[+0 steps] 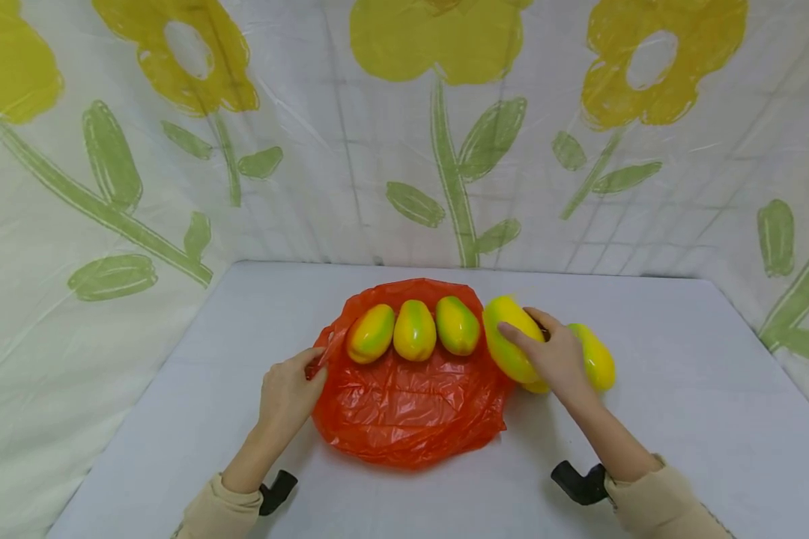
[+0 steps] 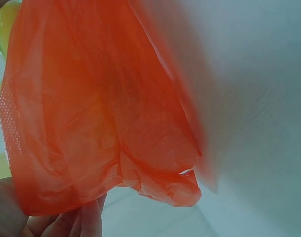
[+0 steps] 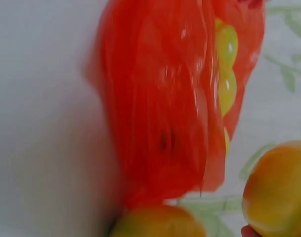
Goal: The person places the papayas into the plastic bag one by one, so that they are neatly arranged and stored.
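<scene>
White counter [image 1: 681, 389], flowered cloth backdrop [image 1: 391, 150] behind. Orange plastic bag [image 1: 407, 408] lies flat mid-counter. Three yellow-green mangoes [image 1: 414, 329] sit in a row on the bag's far part, side by side. Left hand [image 1: 286, 393] at the bag's left edge, grip pinched together on the plastic there; the left wrist view shows fingertips [image 2: 91, 219] under the bag's hem. Right hand [image 1: 559, 359] just right of the bag, fingers curled over a fourth mango [image 1: 505, 337], which overlaps the bag's right edge. A fifth mango [image 1: 596, 359] lies on the counter right of that hand, touching or just beside it. Wrist views are blurred.
</scene>
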Demonstrator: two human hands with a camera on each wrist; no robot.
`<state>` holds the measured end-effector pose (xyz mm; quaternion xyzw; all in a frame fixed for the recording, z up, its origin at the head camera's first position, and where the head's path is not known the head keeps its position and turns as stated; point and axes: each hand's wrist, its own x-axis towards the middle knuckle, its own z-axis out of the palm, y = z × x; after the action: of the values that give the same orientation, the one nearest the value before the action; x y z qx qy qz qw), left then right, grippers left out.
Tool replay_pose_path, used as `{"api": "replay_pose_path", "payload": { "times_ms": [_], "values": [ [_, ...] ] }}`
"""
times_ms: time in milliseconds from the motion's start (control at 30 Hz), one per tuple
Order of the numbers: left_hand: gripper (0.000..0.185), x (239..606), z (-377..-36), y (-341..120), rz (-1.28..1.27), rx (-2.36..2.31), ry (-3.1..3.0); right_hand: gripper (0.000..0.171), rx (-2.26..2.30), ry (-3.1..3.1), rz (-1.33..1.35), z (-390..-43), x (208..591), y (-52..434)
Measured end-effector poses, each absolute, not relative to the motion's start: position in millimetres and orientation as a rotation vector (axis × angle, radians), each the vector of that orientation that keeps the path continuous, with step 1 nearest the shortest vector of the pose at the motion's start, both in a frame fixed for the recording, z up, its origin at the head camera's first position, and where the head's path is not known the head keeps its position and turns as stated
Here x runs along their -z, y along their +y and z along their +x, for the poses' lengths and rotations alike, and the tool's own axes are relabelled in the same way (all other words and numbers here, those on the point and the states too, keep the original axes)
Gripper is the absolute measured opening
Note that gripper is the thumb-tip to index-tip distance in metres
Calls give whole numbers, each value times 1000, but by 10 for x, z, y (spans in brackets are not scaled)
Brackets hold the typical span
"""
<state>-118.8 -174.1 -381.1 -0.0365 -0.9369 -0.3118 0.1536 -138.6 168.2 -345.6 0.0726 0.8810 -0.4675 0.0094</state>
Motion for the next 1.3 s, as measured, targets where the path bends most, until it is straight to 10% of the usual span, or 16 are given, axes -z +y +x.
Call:
{"api": "replay_pose_path", "payload": {
  "times_ms": [1300],
  "values": [
    [26, 3810, -1198, -1748, -83, 892, -2712, 65, 1593, 2603, -7, -1154, 3798, 708]
  ]
}}
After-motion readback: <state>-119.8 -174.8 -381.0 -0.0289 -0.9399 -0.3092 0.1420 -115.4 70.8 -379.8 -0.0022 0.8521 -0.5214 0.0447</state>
